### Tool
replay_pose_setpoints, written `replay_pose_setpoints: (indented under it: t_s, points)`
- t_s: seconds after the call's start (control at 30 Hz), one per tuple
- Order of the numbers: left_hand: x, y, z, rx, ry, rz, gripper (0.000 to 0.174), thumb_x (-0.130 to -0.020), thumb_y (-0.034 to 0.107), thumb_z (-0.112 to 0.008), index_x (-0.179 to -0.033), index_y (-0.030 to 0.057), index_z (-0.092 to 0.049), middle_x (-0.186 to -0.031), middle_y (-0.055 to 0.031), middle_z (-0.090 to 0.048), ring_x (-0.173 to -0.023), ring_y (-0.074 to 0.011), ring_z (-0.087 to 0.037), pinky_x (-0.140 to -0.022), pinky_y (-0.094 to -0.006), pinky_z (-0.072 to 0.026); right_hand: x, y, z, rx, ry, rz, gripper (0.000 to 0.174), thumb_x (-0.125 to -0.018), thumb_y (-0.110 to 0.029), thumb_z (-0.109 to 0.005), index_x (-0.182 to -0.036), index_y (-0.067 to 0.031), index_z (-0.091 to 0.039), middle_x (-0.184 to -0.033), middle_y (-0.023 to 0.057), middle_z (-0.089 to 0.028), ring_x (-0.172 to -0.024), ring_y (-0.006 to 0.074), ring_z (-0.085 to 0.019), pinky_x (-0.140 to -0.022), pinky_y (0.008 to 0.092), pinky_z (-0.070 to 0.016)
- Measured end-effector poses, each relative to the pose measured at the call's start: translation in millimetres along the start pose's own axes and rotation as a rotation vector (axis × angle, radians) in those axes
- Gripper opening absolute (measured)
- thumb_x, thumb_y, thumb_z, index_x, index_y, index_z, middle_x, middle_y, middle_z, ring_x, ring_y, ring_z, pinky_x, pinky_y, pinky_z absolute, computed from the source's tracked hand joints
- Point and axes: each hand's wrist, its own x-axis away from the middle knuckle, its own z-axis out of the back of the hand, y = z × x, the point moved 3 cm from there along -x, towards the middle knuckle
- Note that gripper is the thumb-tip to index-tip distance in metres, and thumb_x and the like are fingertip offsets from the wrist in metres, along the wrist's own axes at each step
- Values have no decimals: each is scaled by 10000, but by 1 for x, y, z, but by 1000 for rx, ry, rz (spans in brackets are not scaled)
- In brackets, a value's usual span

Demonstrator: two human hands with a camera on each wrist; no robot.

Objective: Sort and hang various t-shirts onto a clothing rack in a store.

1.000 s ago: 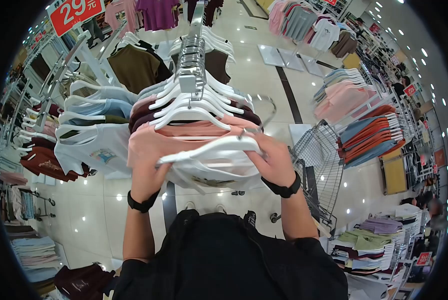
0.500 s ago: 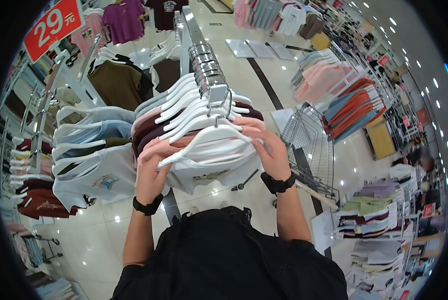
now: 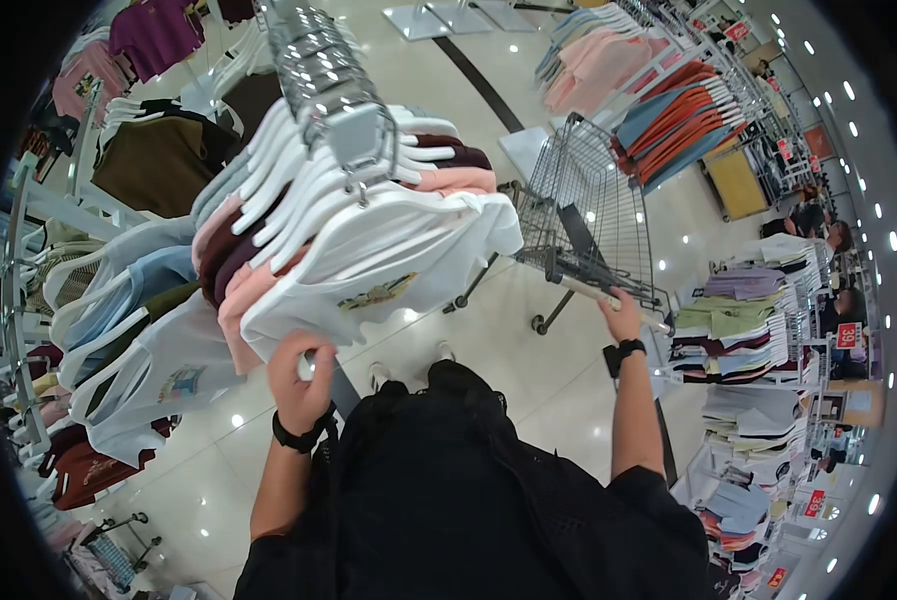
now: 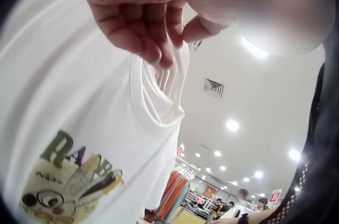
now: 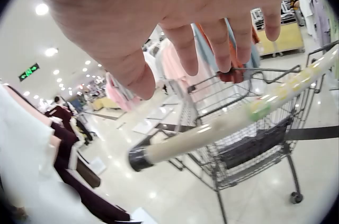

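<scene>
Now the white T-shirt [image 3: 388, 265] hangs at the front of the row on the chrome rail [image 3: 318, 60], about eleven o'clock in the head view, with its printed chest facing outward. The left hand [image 3: 300, 375] pinches a fold of its lower edge between thumb and curled fingers [image 4: 151, 41]. Packed behind it are pink shirts [image 3: 236, 310] on white hangers [image 3: 288, 190]. A shopping cart [image 3: 588, 200] stands at two o'clock. The right hand [image 3: 623, 318] is at the cart's cream handle [image 5: 228, 123], fingers loose and spread above the bar, not wrapped round it. Stacks of folded clothes [image 3: 738, 320] fill three o'clock. A second ago both hands held the shirt's hanger before the row. Since then the right has left it for the cart.
</scene>
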Motion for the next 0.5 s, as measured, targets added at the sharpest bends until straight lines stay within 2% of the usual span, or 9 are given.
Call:
replay_pose_setpoints:
  t_s: [0.03, 0.1, 0.13, 0.2, 0.23, 0.3, 0.37, 0.43, 0.5]
  points:
    - [-2, 2, -9, -10, -14, 13, 7, -929, -1, -651, -935, 3, -651, -836, -108, -684, -755, -216, -636, -728, -312, -503, -6, 32, -6, 18, -64, -60, 629, -881, -465, -771, -1359, -78, -642, -1384, 169, -629, -1309, 355, -576, -1099, 444, -458]
    - [-8, 5, -40, -67, -282, 101, 18, -912, 25, -696, -924, 25, -682, -827, -93, -691, -741, -229, -664, -702, -325, -523, -11, 64, -15, 109, -110, -20, 586, -874, -473, -774, -1316, -105, -661, -1309, 150, -657, -1268, 354, -597, -1085, 465, -460]
    - [-7, 8, -50, -78, -293, 103, 18, -912, 25, -696, -924, 25, -682, -827, -93, -691, -741, -229, -664, -702, -325, -523, -9, 59, -15, 97, -118, -27, 586, -874, -473, -774, -1316, -105, -661, -1309, 150, -657, -1268, 354, -597, -1085, 465, -460]
    - [-7, 10, -82, -197, -479, 69, 52, -909, 66, -728, -935, 33, -698, -822, -88, -697, -746, -244, -685, -688, -345, -543, -5, 45, -14, 261, -48, 36, 470, -885, -444, -768, -1229, -134, -685, -1197, 121, -677, -1181, 340, -627, -1023, 478, -469]
    - [-7, 12, -96, -204, -495, 61, 52, -909, 66, -728, -935, 33, -698, -822, -88, -697, -746, -244, -685, -688, -345, -543, -8, 48, -23, 249, -46, 21, 470, -885, -444, -768, -1229, -134, -685, -1197, 121, -677, -1181, 340, -627, -1023, 478, -469]
    - [-4, 19, -128, -237, -580, 142, 76, -921, 103, -733, -951, 39, -704, -835, -80, -704, -771, -249, -696, -700, -349, -549, -16, 53, -38, 146, 59, 153, 345, -899, -393, -760, -1133, -147, -696, -1105, 88, -678, -1094, 321, -631, -968, 471, -456]
    - [-5, 31, -162, -236, -602, 161, 72, -930, 109, -725, -947, 43, -703, -841, -82, -704, -780, -252, -693, -709, -347, -547, -20, 59, -53, 0, 25, 94, 288, -913, -360, -748, -1100, -145, -705, -1100, 66, -686, -1070, 320, -620, -962, 458, -440]
    - [-9, 45, -198, -198, -659, 160, 64, -937, 109, -716, -947, 47, -705, -853, -86, -707, -801, -256, -694, -727, -350, -547, -13, 47, -57, 13, 134, 91, 296, -902, -375, -760, -1074, -140, -710, -1088, 67, -689, -1066, 334, -612, -987, 467, -430]
    - [-18, 54, -236, -212, -724, 93, 69, -950, 118, -706, -967, 50, -709, -868, -93, -710, -823, -256, -695, -748, -361, -548, -7, 41, -62, -65, 98, 50, 324, -871, -368, -792, -1076, -130, -714, -1089, 81, -689, -1084, 331, -605, -983, 462, -431]
